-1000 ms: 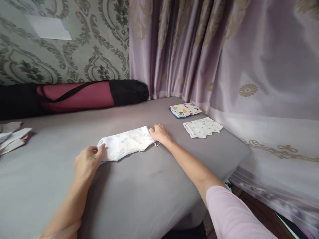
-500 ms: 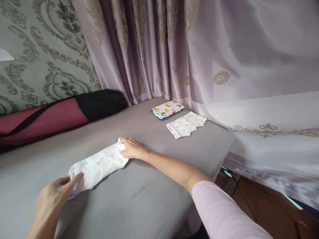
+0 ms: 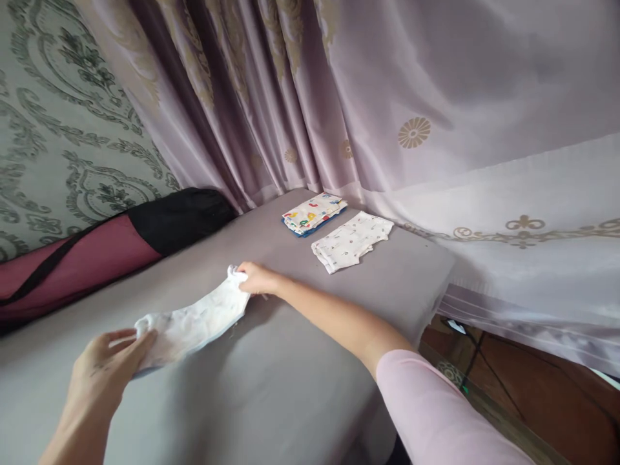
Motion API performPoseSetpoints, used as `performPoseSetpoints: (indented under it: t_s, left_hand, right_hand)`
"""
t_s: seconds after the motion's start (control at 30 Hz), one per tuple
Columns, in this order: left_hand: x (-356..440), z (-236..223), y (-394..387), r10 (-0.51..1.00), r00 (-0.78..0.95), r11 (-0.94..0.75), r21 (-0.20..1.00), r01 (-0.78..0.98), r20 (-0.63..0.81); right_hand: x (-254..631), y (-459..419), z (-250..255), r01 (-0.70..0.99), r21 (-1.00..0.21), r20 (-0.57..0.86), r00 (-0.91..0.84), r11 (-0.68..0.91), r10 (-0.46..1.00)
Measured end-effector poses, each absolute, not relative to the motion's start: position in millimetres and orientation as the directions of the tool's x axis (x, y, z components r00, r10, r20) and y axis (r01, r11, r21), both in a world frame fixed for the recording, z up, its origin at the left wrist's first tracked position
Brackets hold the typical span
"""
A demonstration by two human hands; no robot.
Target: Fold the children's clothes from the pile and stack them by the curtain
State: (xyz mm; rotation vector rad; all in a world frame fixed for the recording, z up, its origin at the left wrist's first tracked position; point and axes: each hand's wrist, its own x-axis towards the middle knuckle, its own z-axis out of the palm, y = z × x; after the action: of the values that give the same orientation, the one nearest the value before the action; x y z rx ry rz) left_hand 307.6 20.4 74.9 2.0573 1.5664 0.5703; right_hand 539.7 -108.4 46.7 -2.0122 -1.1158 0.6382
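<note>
A folded white garment (image 3: 194,323) with faint prints and a light blue edge is stretched between my hands, sagging a little in the middle. My left hand (image 3: 109,361) pinches its near left end between thumb and fingers. At the far right end my right hand (image 3: 256,279) grips a corner, its fingertips partly hidden by the cloth. Beyond my right hand lie folded small white shorts (image 3: 353,240) with tiny prints. Behind them rests a stack of folded clothes (image 3: 314,214), white with colourful prints on top and blue underneath.
Grey fabric covers the bed-like surface (image 3: 290,381). A maroon and black long bag (image 3: 145,226) lies along the patterned wall at the left. Purple curtains (image 3: 378,97) hang behind. To the right, past the surface's edge, is a brown floor (image 3: 527,381).
Both hands have lifted the white garment off the grey surface; it now bends and casts a shadow below. The view has tilted and shifted slightly. The other clothes stay put.
</note>
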Motion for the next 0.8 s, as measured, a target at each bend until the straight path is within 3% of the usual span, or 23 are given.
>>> performPoseSetpoints:
  t_s: [0.1,0.23,0.5,0.63,0.8]
  left_hand:
    - [346,74,6,0.938,0.348,-0.194,0.828,0.527,-0.001]
    - [406,70,-22,0.825,0.564,-0.199,0.951,0.238,0.031]
    - [510,63,-96,0.645,0.761,-0.157,0.987,0.035,0.075]
    - [549,48,-125,0.582,0.811,-0.111,0.994,0.008,0.058]
    - [578,33,-153,0.496,0.868,-0.024,1.0,-0.009,0.019]
  right_hand:
    - [578,-134,61,0.391,-0.859,-0.071,0.546,-0.33,0.834]
    - [633,-181,81,0.305,-0.907,-0.018,0.66,-0.289,0.751]
    - [711,-276,106,0.253,-0.931,0.095,0.864,-0.263,0.495]
    - [728,-311,104,0.302,-0.854,0.146,0.921,-0.425,0.361]
    - [749,-335,89,0.192,-0.789,0.098,0.977,-0.584,0.19]
